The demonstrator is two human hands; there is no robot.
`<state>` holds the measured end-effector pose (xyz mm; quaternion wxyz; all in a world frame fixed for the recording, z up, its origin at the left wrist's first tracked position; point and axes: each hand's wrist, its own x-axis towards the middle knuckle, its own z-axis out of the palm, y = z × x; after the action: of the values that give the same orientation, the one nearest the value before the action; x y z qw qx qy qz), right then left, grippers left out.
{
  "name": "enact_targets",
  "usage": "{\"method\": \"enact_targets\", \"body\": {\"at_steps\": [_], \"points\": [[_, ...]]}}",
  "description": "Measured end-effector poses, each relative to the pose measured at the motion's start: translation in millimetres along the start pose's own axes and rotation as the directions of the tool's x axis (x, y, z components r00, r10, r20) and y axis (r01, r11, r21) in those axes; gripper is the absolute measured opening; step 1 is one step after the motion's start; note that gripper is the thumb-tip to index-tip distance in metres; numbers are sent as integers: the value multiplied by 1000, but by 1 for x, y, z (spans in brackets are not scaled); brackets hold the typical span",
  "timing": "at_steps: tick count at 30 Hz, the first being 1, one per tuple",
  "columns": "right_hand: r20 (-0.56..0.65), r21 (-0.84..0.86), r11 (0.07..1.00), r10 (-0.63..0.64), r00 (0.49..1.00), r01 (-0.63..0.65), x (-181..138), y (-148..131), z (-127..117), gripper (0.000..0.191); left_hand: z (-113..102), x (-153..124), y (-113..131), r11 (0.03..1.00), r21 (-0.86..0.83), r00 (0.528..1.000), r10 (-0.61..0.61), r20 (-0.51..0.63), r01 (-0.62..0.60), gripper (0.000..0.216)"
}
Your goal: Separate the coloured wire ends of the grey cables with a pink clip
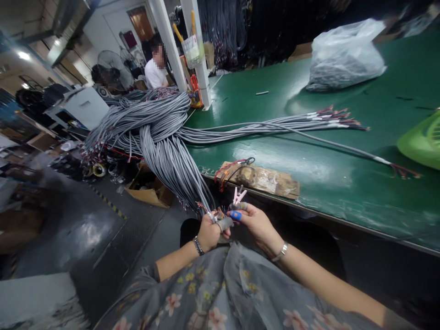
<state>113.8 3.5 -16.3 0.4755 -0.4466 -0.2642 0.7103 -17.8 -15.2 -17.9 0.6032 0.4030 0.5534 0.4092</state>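
Note:
A thick bundle of grey cables (161,137) hangs off the left end of the green table (309,183) down towards my lap. My left hand (209,231) is closed round the end of one grey cable, its fingertips wrapped in grey tape. My right hand (256,222) sits right beside it, closed on a small pink tool (239,196) whose two tips point up; one finger wears a blue cap. Thin red and coloured wire ends show between both hands.
A worn wooden block (268,179) lies at the table's near edge. More grey cables with stripped ends (330,118) stretch across the table. A white plastic bag (343,55) sits at the back, a green fan (422,140) at right. Another person (156,64) works far left. A cardboard box (147,190) stands on the floor.

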Motion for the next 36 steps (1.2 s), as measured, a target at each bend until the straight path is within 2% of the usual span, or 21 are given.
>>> {"method": "enact_targets", "body": {"at_steps": [3,8,12,17,22,31,36], "points": [[29,34,999,19,999,-19,-1,-1,0,36,2,-1,3,1000,-24,1000,1,-13,-1,40],[193,173,976,95,977,-129,1,-3,-14,37,0,-4,14,994,-105,999,-35,-7,34,42],[229,189,967,125,965,-170,14,-4,-22,36,1,-4,23,983,-170,997,-69,44,75,40],[211,161,982,59,976,-95,25,-9,-10,37,10,-1,32,976,-193,991,-82,104,101,39],[214,260,957,74,974,-130,26,-11,-2,40,14,5,31,979,-177,992,-87,96,103,40],[64,337,933,110,992,-125,31,-9,3,39,14,8,26,984,-138,990,-101,101,115,34],[141,360,918,124,982,-168,28,-8,2,42,14,8,26,984,-140,991,-102,88,114,34]]}}
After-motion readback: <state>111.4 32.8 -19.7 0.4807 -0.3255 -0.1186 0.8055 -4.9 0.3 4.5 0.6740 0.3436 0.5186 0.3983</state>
